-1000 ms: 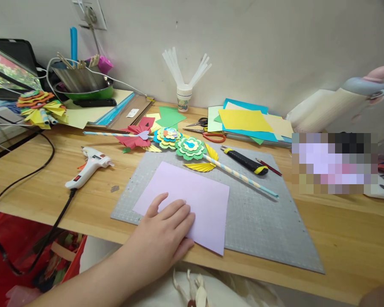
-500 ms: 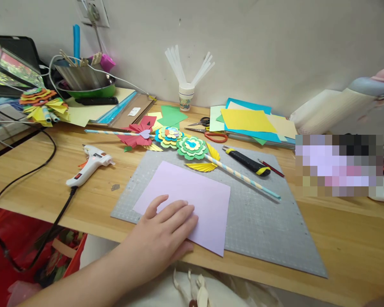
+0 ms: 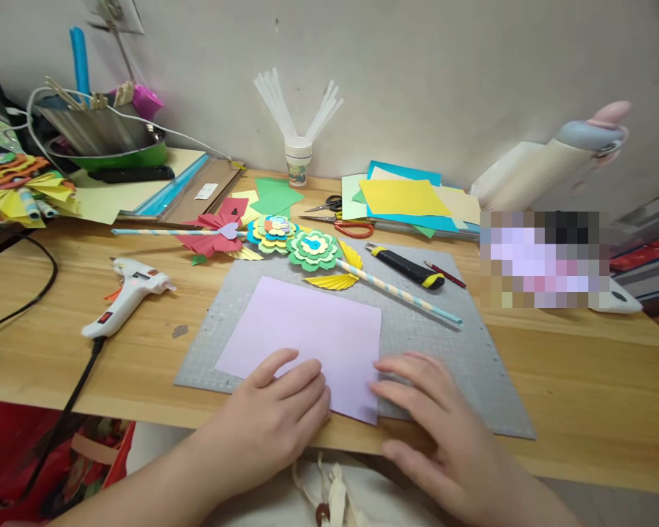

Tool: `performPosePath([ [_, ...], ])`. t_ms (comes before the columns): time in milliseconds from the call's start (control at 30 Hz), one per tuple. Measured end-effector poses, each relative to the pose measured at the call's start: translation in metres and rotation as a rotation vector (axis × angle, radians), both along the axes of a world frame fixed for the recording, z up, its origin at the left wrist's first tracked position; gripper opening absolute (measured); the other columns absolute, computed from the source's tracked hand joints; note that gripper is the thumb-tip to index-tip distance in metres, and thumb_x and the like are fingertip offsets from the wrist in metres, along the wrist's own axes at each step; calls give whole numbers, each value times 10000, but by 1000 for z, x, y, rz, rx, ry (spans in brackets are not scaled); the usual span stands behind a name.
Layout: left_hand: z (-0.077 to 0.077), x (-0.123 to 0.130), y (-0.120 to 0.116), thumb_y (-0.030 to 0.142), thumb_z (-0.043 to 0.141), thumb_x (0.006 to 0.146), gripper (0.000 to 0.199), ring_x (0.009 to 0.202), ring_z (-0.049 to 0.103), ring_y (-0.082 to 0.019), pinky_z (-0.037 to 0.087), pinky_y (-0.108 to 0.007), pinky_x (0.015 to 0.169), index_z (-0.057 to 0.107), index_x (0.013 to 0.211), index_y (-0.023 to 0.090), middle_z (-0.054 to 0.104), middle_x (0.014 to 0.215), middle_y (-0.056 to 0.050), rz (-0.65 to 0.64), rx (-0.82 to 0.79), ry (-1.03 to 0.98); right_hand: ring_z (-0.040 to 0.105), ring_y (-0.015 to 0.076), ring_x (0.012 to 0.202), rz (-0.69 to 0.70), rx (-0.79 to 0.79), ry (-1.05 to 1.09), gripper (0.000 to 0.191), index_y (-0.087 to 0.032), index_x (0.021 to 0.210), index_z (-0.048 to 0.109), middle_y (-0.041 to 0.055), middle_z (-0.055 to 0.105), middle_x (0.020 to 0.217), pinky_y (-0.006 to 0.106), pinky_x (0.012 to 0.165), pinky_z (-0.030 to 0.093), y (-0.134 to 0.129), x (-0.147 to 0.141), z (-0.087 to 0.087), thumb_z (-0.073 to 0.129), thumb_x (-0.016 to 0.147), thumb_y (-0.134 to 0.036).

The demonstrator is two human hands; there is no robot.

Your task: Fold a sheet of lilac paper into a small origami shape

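A sheet of lilac paper (image 3: 307, 322) lies on the grey cutting mat (image 3: 444, 380) near the table's front edge. My left hand (image 3: 283, 406) rests on the sheet's lower part, fingers lightly bent and thumb apart. At the sheet's right edge is my right hand (image 3: 433, 421), slightly blurred, its fingers spread; whether the fingertips touch the paper I cannot tell. Behind the sheet, a green paper flower (image 3: 313, 250) on a striped stem (image 3: 400, 293) lies across the mat. To its right are a black and yellow utility knife (image 3: 406, 266) and a dark red pen (image 3: 444, 274).
A white glue gun (image 3: 126, 293) with a black cord lies on the left. Behind the mat are a red paper flower (image 3: 211, 233), scissors (image 3: 337, 227) and coloured paper sheets (image 3: 406, 197). A paper cup (image 3: 298, 162) with white sticks stands by the wall, a metal container (image 3: 96, 128) at the back left.
My right hand has come into view from the right and reached the lilac sheet's right edge. My left hand stays on the sheet. The view has shifted slightly right.
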State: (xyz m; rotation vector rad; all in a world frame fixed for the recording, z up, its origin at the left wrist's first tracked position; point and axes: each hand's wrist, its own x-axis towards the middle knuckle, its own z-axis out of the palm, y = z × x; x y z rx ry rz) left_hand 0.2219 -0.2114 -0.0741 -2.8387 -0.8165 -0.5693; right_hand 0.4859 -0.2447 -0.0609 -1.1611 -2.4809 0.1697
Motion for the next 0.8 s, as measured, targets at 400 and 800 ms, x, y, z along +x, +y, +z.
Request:
performPosePath([
  [400, 15, 5, 3, 267, 591, 907, 63, 971, 630, -143, 276, -352, 1025, 634, 937, 233, 733, 887, 41, 150, -158, -260, 647, 183, 850, -16, -149, 377, 183, -214, 955, 670, 40, 724, 902, 345, 798, 504, 21, -23, -4, 500, 935, -149],
  [800, 49, -71, -2, 455, 663, 790, 238, 626, 641, -160, 519, -239, 535, 666, 843, 224, 684, 706, 5, 546, -1057, -819, 503, 116, 489, -684, -719, 1168, 265, -246, 795, 653, -27, 589, 608, 193, 422, 404, 27, -15, 29, 671, 815, -510],
])
